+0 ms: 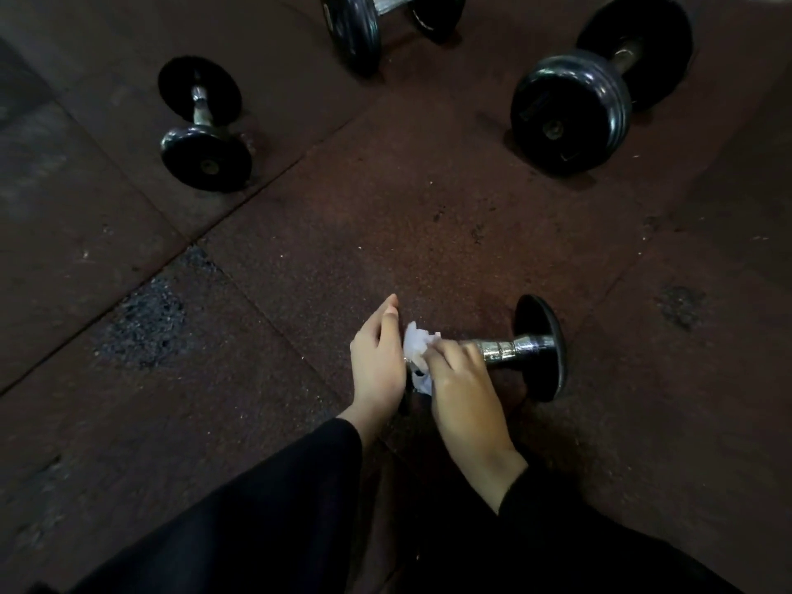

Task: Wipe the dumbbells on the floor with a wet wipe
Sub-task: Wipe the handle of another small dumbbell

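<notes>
A small black dumbbell (538, 347) with a shiny metal handle lies on the rubber floor just in front of me. My right hand (463, 392) grips a crumpled white wet wipe (418, 347) and presses it onto the left part of the handle. My left hand (377, 366) rests against the dumbbell's left end, which it hides, with its fingers straight. Three more black dumbbells lie farther off: a small one (203, 122) at the far left, one (373, 23) at the top middle, and a large one (600, 83) at the far right.
Dark reddish rubber floor tiles (385, 233) with seams cover the ground. A worn grey patch (145, 319) marks the tile to my left. My black sleeves and dark legs fill the bottom of the view.
</notes>
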